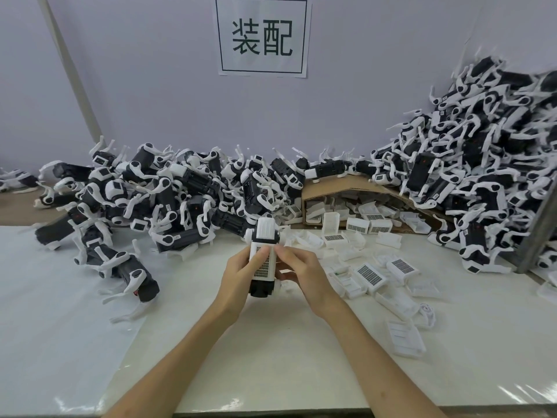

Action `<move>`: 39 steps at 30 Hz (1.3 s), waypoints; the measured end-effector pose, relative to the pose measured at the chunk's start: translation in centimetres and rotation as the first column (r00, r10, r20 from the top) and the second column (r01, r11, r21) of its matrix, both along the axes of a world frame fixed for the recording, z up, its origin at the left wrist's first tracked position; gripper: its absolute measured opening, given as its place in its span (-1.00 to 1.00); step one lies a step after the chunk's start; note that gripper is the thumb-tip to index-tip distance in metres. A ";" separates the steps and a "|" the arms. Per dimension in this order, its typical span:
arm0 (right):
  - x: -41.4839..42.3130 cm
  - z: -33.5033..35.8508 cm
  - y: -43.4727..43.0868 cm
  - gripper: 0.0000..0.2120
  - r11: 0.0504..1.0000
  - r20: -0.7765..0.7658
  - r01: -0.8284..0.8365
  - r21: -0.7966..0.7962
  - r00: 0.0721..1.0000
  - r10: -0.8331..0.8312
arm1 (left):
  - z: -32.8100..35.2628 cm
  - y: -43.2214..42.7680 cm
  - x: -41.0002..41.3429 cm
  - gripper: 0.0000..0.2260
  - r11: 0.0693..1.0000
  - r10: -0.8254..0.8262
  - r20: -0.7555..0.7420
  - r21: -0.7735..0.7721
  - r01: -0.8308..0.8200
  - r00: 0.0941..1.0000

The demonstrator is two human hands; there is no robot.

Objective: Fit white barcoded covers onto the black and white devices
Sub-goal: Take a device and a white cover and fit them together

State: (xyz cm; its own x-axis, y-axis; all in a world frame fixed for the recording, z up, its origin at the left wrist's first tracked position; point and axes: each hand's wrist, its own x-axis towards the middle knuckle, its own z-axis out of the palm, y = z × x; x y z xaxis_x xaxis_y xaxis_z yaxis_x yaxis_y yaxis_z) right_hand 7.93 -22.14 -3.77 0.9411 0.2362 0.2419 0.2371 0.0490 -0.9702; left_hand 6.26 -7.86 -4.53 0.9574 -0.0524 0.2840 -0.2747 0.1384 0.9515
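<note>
The black and white device (262, 236) is held upright over the middle of the table, between both hands, with a white barcoded cover (262, 267) lying against its near face. The left hand (238, 277) grasps the device from the left, thumb laid on the barcode. The right hand (304, 274) curls round the right side, fingertips at the cover's edge. Whether the cover is fully seated I cannot tell, since the fingers hide its edges. Just right of the hands, loose covers (371, 274) lie scattered over the white table (271, 342), some barcode up, some hollow side up. Behind them a cardboard box (355, 188) lies tipped, with more covers spilling from its mouth. A heap of devices (156, 188) crowds the far left of the table, and a taller heap (482, 164) banks up on the right beside a grey metal post (539, 224). A clear plastic sheet (45, 297) covers the table's left part. Open surface lies in front, around the forearms down to the near edge. A paper sign (261, 36) hangs on the wall behind.
</note>
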 end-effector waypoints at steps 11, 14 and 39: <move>0.0 -0.2 0.2 -0.63 0.998 0.066 0.058 -0.018 0.996 -0.057 | -0.2 -0.3 0.1 -0.69 0.999 0.046 0.071 0.011 -0.046 0.996; 0.4 -0.6 0.1 -0.68 0.997 0.046 0.061 -0.047 0.997 -0.059 | -0.3 -0.1 0.1 -0.74 0.997 0.063 0.092 0.042 -0.068 0.994; 0.9 0.1 -0.8 -0.70 0.922 -0.118 0.377 0.087 0.923 -0.366 | -0.2 0.7 0.1 -0.77 0.743 0.485 0.432 0.256 -0.619 0.760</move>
